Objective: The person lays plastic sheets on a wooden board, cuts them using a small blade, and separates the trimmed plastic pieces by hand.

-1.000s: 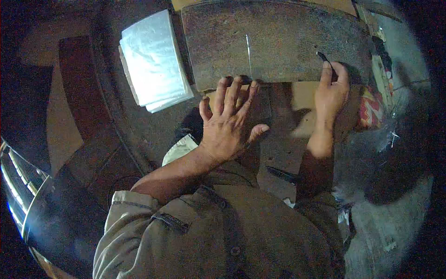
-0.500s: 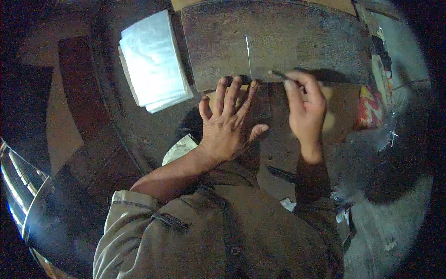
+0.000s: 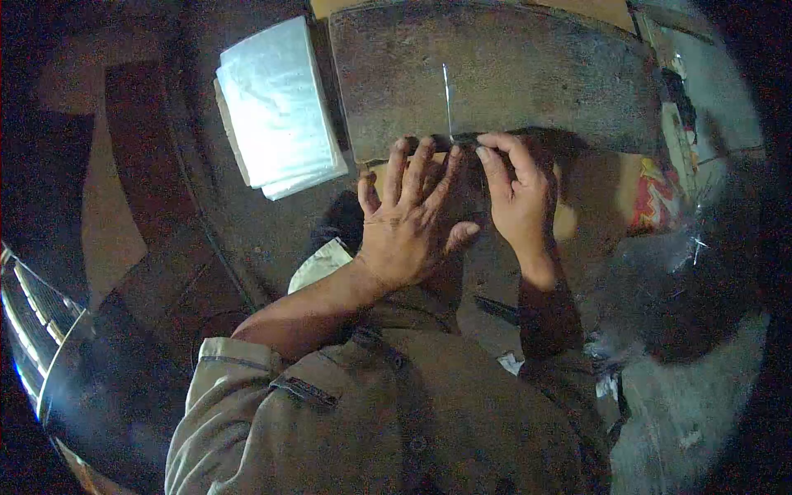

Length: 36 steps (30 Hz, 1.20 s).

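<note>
My left hand [image 3: 412,219] lies flat with its fingers spread, fingertips at the near edge of a worn dark board [image 3: 528,74]. A thin, pale, shiny stick [image 3: 447,95] lies on the board, pointing away from me, its near end by my left index fingertip. To the right, my right hand [image 3: 521,194] is closed in a pinch at the same edge. Between its thumb and index finger is a short dark stick, mostly hidden by the fingers and shadow, close to the thin stick's near end.
A stack of clear plastic sheets or bags [image 3: 276,111] lies left of the board. A red and yellow packet [image 3: 653,198] is at the right. Scattered bright slivers [image 3: 698,244] show further right, by a dark patch on the floor.
My right hand has moved left with the short dark stick, toward my left fingertips and the thin stick. My left hand stays spread in nearly the same place.
</note>
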Each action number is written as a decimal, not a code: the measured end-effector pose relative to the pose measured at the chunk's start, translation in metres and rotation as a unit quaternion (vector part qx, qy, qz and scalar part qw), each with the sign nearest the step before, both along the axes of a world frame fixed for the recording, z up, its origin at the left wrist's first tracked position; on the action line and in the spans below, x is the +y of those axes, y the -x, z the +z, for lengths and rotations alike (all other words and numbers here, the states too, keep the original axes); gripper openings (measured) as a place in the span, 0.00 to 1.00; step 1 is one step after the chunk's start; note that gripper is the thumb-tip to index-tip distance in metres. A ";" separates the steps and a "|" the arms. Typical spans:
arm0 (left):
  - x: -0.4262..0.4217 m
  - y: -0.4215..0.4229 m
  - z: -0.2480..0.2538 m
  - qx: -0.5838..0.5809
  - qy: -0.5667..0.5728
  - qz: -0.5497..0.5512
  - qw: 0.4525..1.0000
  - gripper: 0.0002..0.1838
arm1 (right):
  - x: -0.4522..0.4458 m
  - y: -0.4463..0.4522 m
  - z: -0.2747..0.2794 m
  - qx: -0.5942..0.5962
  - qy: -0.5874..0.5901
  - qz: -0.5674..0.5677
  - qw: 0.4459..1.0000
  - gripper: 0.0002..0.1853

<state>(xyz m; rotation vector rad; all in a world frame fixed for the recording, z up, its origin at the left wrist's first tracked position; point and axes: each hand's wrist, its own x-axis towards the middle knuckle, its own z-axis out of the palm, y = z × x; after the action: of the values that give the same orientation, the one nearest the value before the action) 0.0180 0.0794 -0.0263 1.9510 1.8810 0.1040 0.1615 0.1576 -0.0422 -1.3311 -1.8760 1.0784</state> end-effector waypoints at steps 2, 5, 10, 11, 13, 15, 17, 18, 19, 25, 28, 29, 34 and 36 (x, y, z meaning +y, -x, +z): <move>-0.002 0.000 -0.003 -0.009 -0.012 0.001 1.000 0.43 | 0.000 0.002 0.002 -0.002 0.016 -0.003 1.000 0.08; -0.002 0.001 -0.004 -0.015 -0.018 0.001 1.000 0.42 | 0.000 0.003 0.003 -0.009 0.029 -0.006 1.000 0.08; 0.001 0.001 0.001 -0.007 -0.006 -0.003 1.000 0.42 | 0.002 0.003 0.006 -0.022 -0.006 -0.029 0.999 0.07; 0.001 0.002 0.002 -0.005 0.001 -0.004 1.000 0.42 | 0.004 0.000 0.006 -0.023 -0.016 -0.044 0.999 0.07; 0.000 0.002 -0.001 -0.008 -0.008 -0.002 1.000 0.43 | 0.009 -0.008 0.004 -0.024 -0.022 -0.090 0.995 0.07; 0.001 0.001 0.000 -0.011 -0.018 0.000 1.000 0.43 | 0.017 -0.018 0.001 0.011 0.015 -0.170 0.985 0.07; 0.004 0.000 0.006 -0.039 0.011 0.033 0.999 0.44 | 0.029 -0.027 0.006 -0.013 -0.016 -0.188 0.982 0.08; 0.003 -0.001 0.005 -0.039 0.009 0.032 0.999 0.44 | 0.036 -0.036 0.003 -0.056 -0.044 -0.210 0.975 0.09; 0.002 -0.001 0.002 -0.023 -0.002 0.023 0.999 0.44 | 0.044 -0.044 0.000 -0.099 -0.072 -0.232 0.965 0.10; -0.004 0.006 -0.012 0.003 -0.017 -0.007 1.000 0.37 | 0.058 -0.062 -0.022 -0.089 -0.125 -0.234 0.960 0.11; -0.004 0.005 -0.003 0.000 0.007 -0.022 1.000 0.32 | 0.042 -0.049 -0.007 -0.134 -0.115 -0.267 0.947 0.13; -0.005 0.005 0.002 -0.012 0.041 -0.019 0.999 0.30 | 0.036 -0.047 -0.004 -0.127 -0.120 -0.281 0.944 0.15; -0.035 0.013 -0.009 -0.046 0.004 -0.055 0.997 0.35 | -0.024 -0.033 -0.014 0.074 0.088 -0.272 0.955 0.15; -0.045 0.016 -0.004 -0.070 0.018 -0.073 0.995 0.33 | -0.042 -0.019 -0.021 0.174 0.187 -0.239 0.937 0.14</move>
<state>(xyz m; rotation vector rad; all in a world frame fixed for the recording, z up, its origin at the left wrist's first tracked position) 0.0017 0.0348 -0.0308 1.9949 1.6366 0.1564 0.1809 0.1159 -0.0634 -1.5718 -1.0455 1.3343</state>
